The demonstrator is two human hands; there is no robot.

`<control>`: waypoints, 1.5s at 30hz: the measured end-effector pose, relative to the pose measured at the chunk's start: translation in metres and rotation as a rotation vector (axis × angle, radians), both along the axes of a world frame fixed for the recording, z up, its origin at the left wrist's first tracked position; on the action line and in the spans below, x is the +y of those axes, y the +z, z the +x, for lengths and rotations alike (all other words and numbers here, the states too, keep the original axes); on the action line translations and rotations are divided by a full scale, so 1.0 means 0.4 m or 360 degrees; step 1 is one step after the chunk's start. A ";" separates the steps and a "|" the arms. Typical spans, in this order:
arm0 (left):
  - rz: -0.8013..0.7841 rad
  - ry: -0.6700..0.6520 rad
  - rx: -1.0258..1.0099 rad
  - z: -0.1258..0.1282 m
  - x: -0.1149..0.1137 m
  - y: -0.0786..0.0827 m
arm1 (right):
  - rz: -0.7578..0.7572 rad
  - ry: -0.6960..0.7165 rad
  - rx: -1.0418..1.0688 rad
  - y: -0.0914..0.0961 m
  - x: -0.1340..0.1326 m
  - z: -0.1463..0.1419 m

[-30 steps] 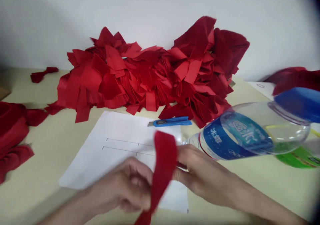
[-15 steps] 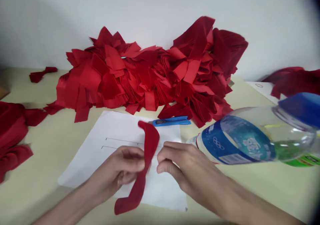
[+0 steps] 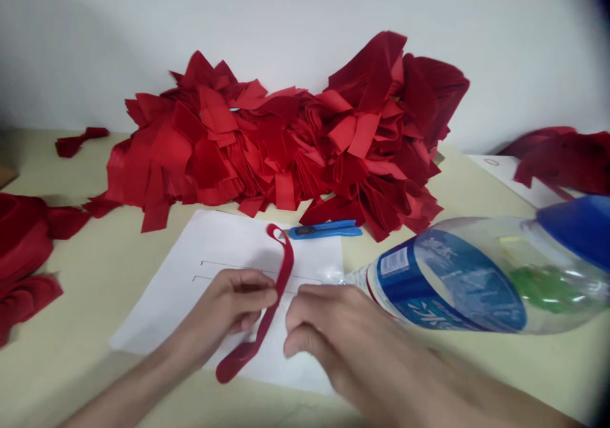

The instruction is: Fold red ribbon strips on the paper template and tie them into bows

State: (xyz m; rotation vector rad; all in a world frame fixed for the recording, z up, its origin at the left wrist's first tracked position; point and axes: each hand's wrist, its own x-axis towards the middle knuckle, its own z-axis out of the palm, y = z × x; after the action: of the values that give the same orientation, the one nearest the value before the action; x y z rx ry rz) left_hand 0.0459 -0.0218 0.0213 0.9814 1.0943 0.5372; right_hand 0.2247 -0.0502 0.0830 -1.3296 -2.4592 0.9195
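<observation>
My left hand [image 3: 238,301] pinches a red ribbon strip [image 3: 271,307] near its middle, above a white sheet of paper [image 3: 166,301] with printed black lines. The strip's upper end curls over and its lower end droops towards me. Just right of the strip, my right hand [image 3: 328,326] is closed, thumb against curled fingers; whatever it may hold is hidden. Close to its knuckles lies the narrow end of a clear plastic bottle [image 3: 457,275] with a blue label. Beyond the strip's top rests a blue utility knife [image 3: 326,229].
A big heap of red ribbon strips [image 3: 267,142] stands along the white wall. More red strips [image 3: 23,244] lie at the left edge, and another red pile [image 3: 567,158] sits at the back right near a paper sheet [image 3: 517,177]. The bottle takes up the right side.
The red strip has turned more edge-on in my left hand. My right hand has moved slightly left and down, towards me. The bottle has turned, showing another part of its label.
</observation>
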 end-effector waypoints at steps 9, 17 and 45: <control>-0.0404 -0.0022 -0.0671 -0.032 0.005 -0.010 | -0.0253 -0.0374 0.0315 -0.024 0.061 0.039; -0.0445 -0.0107 -0.0907 -0.024 -0.005 -0.012 | -0.0871 -0.0269 0.0901 -0.063 0.080 0.039; 0.0144 0.0042 -0.0191 -0.018 -0.018 0.006 | -0.0922 -0.0433 0.1131 -0.103 0.072 -0.001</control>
State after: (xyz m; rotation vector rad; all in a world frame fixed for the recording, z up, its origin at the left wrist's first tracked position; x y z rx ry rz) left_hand 0.0388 -0.0289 0.0236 1.0014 0.9839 0.6637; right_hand 0.2245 -0.0213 0.0416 -1.1463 -1.4924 1.7323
